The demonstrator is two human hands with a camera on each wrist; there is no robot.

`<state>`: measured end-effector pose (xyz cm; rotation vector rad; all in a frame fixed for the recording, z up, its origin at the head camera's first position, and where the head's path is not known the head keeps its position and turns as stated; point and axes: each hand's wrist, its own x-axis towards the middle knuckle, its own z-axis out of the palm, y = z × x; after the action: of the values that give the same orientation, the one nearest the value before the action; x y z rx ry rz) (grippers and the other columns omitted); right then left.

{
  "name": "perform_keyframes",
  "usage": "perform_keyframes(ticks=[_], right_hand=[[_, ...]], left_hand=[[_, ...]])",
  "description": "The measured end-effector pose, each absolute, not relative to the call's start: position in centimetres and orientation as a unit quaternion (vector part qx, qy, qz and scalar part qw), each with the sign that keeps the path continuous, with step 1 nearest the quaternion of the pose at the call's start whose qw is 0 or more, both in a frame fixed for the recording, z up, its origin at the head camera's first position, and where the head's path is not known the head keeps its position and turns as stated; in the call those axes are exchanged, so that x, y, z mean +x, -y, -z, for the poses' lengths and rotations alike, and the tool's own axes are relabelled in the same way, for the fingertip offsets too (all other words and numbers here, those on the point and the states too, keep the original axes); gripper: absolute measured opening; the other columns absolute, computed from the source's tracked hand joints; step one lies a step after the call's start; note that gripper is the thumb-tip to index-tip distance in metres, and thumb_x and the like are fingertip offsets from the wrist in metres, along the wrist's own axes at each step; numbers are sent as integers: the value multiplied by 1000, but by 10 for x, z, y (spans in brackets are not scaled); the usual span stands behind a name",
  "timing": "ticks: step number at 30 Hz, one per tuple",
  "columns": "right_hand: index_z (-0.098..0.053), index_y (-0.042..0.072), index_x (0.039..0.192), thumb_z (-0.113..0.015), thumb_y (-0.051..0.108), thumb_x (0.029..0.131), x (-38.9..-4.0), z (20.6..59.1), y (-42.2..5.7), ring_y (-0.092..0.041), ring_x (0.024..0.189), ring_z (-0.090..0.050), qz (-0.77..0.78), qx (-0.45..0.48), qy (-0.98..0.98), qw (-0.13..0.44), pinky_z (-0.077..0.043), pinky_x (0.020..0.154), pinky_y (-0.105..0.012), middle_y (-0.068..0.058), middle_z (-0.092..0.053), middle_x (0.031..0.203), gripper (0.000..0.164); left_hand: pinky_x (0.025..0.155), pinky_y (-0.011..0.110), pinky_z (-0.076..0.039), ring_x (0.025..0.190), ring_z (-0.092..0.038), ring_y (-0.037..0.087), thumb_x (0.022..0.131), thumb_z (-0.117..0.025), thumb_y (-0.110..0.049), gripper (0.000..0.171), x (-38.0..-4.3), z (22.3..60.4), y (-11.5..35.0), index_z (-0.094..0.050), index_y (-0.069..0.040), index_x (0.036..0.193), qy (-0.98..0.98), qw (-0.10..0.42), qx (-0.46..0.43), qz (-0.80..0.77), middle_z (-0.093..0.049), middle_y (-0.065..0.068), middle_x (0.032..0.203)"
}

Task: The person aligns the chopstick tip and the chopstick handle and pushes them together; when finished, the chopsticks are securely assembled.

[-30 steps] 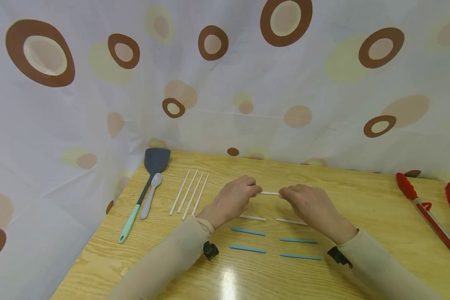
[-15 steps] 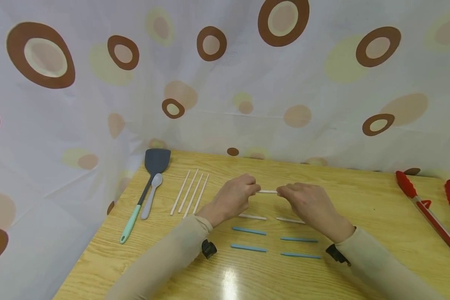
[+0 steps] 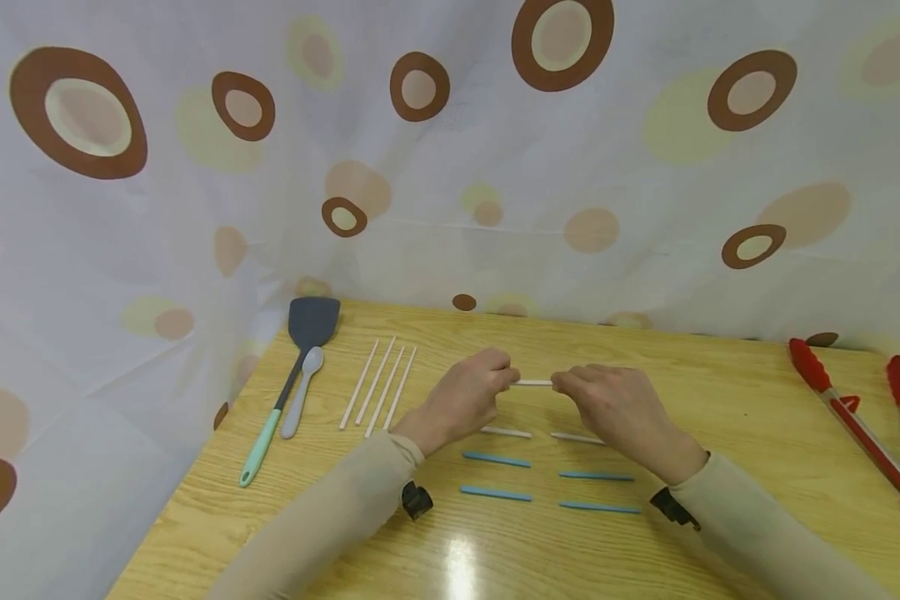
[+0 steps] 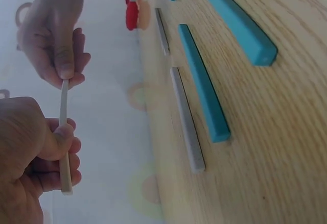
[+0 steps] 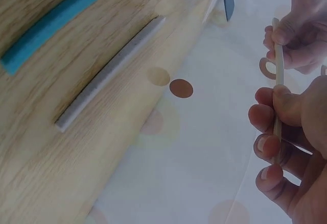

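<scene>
Both hands hold one thin white stick (image 3: 534,382) level above the table, one hand at each end. The left hand (image 3: 465,392) pinches its left part between thumb and curled fingers, and the stick's end pokes out below those fingers in the left wrist view. On the other end, the right hand (image 3: 621,410) has its thumb pressed along the stick (image 5: 279,71), fingers curled behind. A short middle length shows bare between the hands. Beneath them lie two short white pieces (image 3: 506,432), partly covered by the hands in the head view, and several short blue pieces (image 3: 497,493) in two columns.
Several long white sticks (image 3: 378,387) lie side by side on the left of the wooden table (image 3: 705,400). Beyond them are a grey spatula (image 3: 313,323) with a mint handle and a grey spoon (image 3: 302,392). Red-tipped tongs (image 3: 858,425) lie far right. A patterned curtain (image 3: 525,167) hangs behind.
The hands keep their grip on the white stick with almost no movement. The head view has shifted very slightly.
</scene>
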<state>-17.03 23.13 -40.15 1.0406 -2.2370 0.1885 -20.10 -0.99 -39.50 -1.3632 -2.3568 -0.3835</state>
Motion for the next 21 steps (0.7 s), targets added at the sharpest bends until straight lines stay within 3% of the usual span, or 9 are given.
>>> perform_keyframes(ticks=[5,10,13,15,21], right_hand=[[-68,7,92,-68,10,92,-170,402,-229,-11,43,-43,-68,399,856,323,-28,37,-21,0,-60,67,3],[-68,9,90,-81,3,77,-169,401,-229,-13,47,-51,-58,404,859,309,-35,38,-23,1,-63,69,19],[-70,10,93,-82,3,76,-170,400,-229,-15,55,-58,-45,410,859,303,-42,42,-25,0,-66,75,22],[-71,10,95,-82,4,76,-170,399,-228,-16,58,-59,-34,415,858,300,-45,46,-27,0,-65,76,22],[-73,10,95,-82,8,77,-172,399,-224,-19,65,-61,0,438,849,295,-49,60,-34,-1,-65,79,21]], left_hand=[[72,17,-49,84,-58,15,81,-62,18,30,-200,398,13,-74,-2,100,838,193,-488,150,-60,6,92],[70,14,-49,83,-59,11,90,-68,4,18,-196,392,14,-75,-9,100,860,169,-471,97,-60,1,90],[67,12,-48,81,-59,8,96,-67,-12,9,-191,386,11,-75,-13,99,872,160,-458,53,-60,-2,89],[65,11,-47,79,-58,7,99,-65,-20,11,-188,385,8,-75,-15,97,875,162,-454,40,-61,-3,88],[57,11,-42,70,-53,6,99,-64,-24,14,-184,386,-3,-74,-15,94,885,153,-438,48,-58,-4,83]])
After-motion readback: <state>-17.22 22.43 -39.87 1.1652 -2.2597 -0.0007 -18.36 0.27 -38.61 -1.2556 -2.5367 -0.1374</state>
